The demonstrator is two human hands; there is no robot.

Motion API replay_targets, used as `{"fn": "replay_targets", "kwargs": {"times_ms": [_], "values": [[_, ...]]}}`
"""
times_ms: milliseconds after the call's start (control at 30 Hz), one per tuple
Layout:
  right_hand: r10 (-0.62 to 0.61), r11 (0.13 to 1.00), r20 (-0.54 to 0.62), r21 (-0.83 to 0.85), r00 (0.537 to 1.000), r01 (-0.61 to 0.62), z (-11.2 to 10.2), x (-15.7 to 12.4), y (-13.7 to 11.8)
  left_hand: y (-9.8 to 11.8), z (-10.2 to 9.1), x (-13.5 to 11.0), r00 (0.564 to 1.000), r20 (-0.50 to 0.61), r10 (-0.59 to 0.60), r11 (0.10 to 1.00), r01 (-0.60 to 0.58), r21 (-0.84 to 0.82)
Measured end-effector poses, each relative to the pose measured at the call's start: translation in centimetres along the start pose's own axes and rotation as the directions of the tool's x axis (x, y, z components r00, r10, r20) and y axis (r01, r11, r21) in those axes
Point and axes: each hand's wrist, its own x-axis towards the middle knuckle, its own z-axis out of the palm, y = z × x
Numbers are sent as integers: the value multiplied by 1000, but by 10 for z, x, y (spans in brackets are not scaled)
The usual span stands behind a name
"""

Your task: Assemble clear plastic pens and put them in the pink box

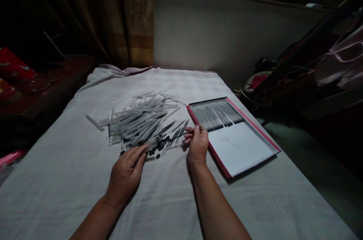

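Note:
My left hand [126, 172] is closed at the near edge of a pile, its thumb and fingers pinching a translucent pen barrel [152, 146] that points right. In my right hand [198, 143] a thin dark pen refill [181, 135] is pinched, its length pointing left. Beyond the left hand lies a heap of frosted pen barrels [141, 119]. Small black pen caps [160, 147] are scattered between the hands, beside a loose group of refills [178, 132]. Right of my right hand, a shallow red-edged box [241, 153] holds assembled pens [210, 115] in a row.
A pale checked cloth [161, 202] covers the surface. Behind it stand a wall [215, 36] and a brown curtain [138, 13]. At far left a dark red table [70, 77] carries a red patterned item [15, 66]. Dark clutter stands at the right.

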Motion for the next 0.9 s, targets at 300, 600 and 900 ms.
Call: {"fn": "replay_targets", "kwargs": {"times_ms": [300,600,900], "values": [[51,998,36,26,998,-52,-1,-6,0,1,0,-1,995,82,52,994,-60,96],[83,996,90,23,993,-85,1,-11,-2,6,-1,-1,992,113,59,991,-72,109],[10,982,346,-182,938,56,3,-29,-2,10,-2,0,993,102,53,987,-68,144]]}}
